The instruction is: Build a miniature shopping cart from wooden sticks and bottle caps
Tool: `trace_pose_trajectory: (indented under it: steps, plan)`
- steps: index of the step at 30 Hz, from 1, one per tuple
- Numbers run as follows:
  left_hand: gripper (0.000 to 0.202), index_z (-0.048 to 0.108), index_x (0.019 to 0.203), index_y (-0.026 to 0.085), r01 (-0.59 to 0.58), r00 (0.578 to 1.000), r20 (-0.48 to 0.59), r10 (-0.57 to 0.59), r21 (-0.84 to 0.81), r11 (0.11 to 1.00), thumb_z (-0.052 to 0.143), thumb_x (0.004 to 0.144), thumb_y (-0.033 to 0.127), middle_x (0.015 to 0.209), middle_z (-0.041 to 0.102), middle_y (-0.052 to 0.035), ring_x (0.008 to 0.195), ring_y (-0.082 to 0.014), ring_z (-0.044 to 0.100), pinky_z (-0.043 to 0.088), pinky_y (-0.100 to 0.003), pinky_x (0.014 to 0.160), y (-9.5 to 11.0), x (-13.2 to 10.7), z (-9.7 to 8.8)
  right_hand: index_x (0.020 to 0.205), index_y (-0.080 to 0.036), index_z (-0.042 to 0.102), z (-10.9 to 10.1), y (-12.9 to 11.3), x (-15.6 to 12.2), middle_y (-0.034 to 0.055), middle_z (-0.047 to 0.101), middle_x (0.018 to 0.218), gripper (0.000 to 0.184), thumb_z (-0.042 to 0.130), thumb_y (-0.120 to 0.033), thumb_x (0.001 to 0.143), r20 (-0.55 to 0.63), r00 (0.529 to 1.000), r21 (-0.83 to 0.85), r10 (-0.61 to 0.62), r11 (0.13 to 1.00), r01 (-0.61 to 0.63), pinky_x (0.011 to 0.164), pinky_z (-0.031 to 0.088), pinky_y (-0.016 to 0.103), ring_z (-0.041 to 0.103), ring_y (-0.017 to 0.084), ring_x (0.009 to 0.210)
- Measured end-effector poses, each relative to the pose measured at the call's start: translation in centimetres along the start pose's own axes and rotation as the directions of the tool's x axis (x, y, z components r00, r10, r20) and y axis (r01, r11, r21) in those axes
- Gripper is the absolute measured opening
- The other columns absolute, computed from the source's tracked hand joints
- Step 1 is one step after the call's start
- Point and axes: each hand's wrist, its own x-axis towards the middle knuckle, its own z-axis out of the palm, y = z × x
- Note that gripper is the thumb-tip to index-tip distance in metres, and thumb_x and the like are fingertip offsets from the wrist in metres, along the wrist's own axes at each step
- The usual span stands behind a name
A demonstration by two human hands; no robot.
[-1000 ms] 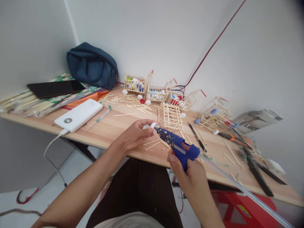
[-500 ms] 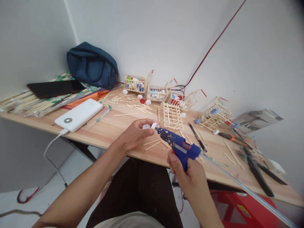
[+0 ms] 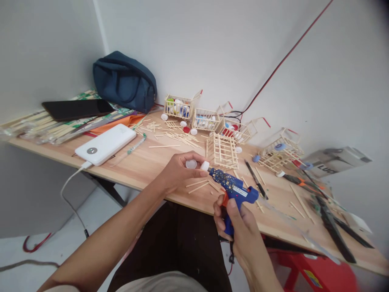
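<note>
My left hand (image 3: pixel 179 171) pinches a small white bottle cap (image 3: pixel 204 166) between thumb and fingers. Just behind the thumb shows a second white cap (image 3: pixel 191 164); whether the hand holds it or it lies on the table I cannot tell. My right hand (image 3: pixel 240 221) is wrapped round the handle of a blue hot glue gun (image 3: pixel 240 190), a finger at its orange trigger. The speckled gun's nozzle points left and meets or nearly meets the pinched cap. A clear glue stick (image 3: pixel 282 214) trails blurred from the gun's back. Beyond the hands sits a wooden-stick basket frame (image 3: pixel 222 151).
Several stick-built carts (image 3: pixel 178 106) holding coloured caps line the wall. Loose sticks (image 3: pixel 182 138) lie around. Left are a power bank (image 3: pixel 106 144), a phone (image 3: pixel 77 109) and a blue bag (image 3: pixel 124 83). A black pen (image 3: pixel 255 178) and scissors (image 3: pixel 334 229) lie right; a red stool (image 3: pixel 322 271) stands below.
The view has shifted slightly, moving the table things rightward. The pinched cap has turned so its open inside no longer faces me. The glue gun has rolled a little in my right hand.
</note>
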Motion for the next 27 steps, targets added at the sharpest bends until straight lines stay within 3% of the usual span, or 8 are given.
trace_pose_trajectory:
  steps: [7, 10, 12, 14, 17, 22, 24, 27]
  plan:
    - [0.033, 0.073, 0.086, 0.014, -0.061, 0.998, 0.017, 0.060, 0.046, 0.997, 0.085, 0.058, 0.027, 0.077, 0.057, 0.0004, 0.070, -0.0116, 0.049, 0.034, -0.024, 0.063, 0.2, 0.0, -0.4, 0.085, -0.019, 0.056, 0.8, -0.4, 0.0, -0.0034, 0.050, 0.068, 0.039, 0.065, -0.056, 0.080, 0.057, 0.994, 0.184, 0.095, 0.977, -0.103, 0.037, 0.016, 0.013, 0.033, 0.003, 0.045]
    - [0.031, 0.073, 0.083, 0.014, -0.011, 1.000, 0.020, 0.011, -0.001, 1.000, 0.085, 0.058, 0.028, 0.076, 0.059, 0.0005, 0.071, -0.0118, 0.050, 0.035, -0.024, 0.066, 0.1, 0.1, -0.6, 0.083, -0.019, 0.055, 0.7, -0.4, 0.0, -0.0026, 0.051, 0.067, 0.039, 0.063, -0.057, 0.082, 0.016, 0.999, 0.085, 0.035, 0.996, -0.036, 0.038, 0.018, 0.014, 0.035, 0.004, 0.046]
    - [0.030, 0.073, 0.083, 0.014, 0.034, 0.999, 0.038, -0.032, -0.063, 0.997, 0.085, 0.059, 0.028, 0.079, 0.063, -0.0004, 0.075, -0.0126, 0.053, 0.037, -0.024, 0.070, -0.1, 0.1, -0.7, 0.082, -0.018, 0.055, 0.3, -0.3, 0.1, -0.0021, 0.052, 0.063, 0.041, 0.058, -0.059, 0.084, -0.011, 0.998, -0.106, -0.055, 0.993, 0.053, 0.039, 0.023, 0.016, 0.037, 0.006, 0.045]
    - [0.031, 0.073, 0.084, 0.015, 0.081, 0.995, 0.062, -0.073, -0.128, 0.989, 0.085, 0.059, 0.029, 0.084, 0.066, -0.0012, 0.078, -0.0129, 0.055, 0.038, -0.024, 0.075, -0.4, 0.2, -0.8, 0.078, -0.018, 0.056, -0.4, -0.4, 0.3, -0.0017, 0.051, 0.056, 0.043, 0.052, -0.060, 0.086, 0.015, 0.989, -0.354, -0.150, 0.924, 0.146, 0.041, 0.029, 0.019, 0.040, 0.009, 0.045]
    - [0.032, 0.074, 0.085, 0.016, 0.144, 0.988, 0.092, -0.125, -0.237, 0.961, 0.087, 0.058, 0.027, 0.083, 0.068, -0.0008, 0.075, -0.0105, 0.056, 0.038, -0.022, 0.073, -0.9, 0.2, -1.1, 0.077, -0.017, 0.060, -1.3, -0.7, 0.6, -0.0001, 0.053, 0.053, 0.043, 0.047, -0.056, 0.090, 0.086, 0.953, -0.649, -0.290, 0.709, 0.275, 0.048, 0.038, 0.024, 0.048, 0.013, 0.048]
    - [0.036, 0.075, 0.086, 0.015, 0.211, 0.975, 0.151, -0.165, -0.375, 0.903, 0.088, 0.056, 0.029, 0.081, 0.068, -0.0022, 0.072, -0.0095, 0.056, 0.042, -0.021, 0.071, -0.9, 0.2, -1.3, 0.082, -0.017, 0.067, -1.2, -1.5, 0.4, 0.0057, 0.063, 0.060, 0.044, 0.048, -0.056, 0.087, 0.103, 0.848, -0.844, -0.520, 0.405, 0.351, 0.056, 0.046, 0.030, 0.060, 0.021, 0.058]
    - [0.037, 0.075, 0.086, 0.015, 0.218, 0.972, 0.163, -0.167, -0.385, 0.897, 0.089, 0.055, 0.030, 0.082, 0.068, -0.0025, 0.074, -0.0097, 0.057, 0.043, -0.021, 0.071, -0.9, 0.2, -1.3, 0.082, -0.017, 0.068, -0.8, -1.7, 0.3, 0.0072, 0.066, 0.063, 0.044, 0.047, -0.056, 0.087, 0.111, 0.837, -0.862, -0.536, 0.368, 0.350, 0.058, 0.048, 0.032, 0.063, 0.024, 0.062]
    - [0.036, 0.075, 0.086, 0.015, 0.182, 0.979, 0.150, -0.137, -0.356, 0.917, 0.088, 0.055, 0.028, 0.083, 0.068, -0.0024, 0.075, -0.0097, 0.057, 0.043, -0.020, 0.071, -1.0, 0.3, -1.4, 0.076, -0.018, 0.065, -0.4, -2.0, 0.2, 0.0036, 0.060, 0.055, 0.042, 0.045, -0.053, 0.089, 0.117, 0.874, -0.836, -0.471, 0.428, 0.343, 0.053, 0.045, 0.029, 0.057, 0.019, 0.050]
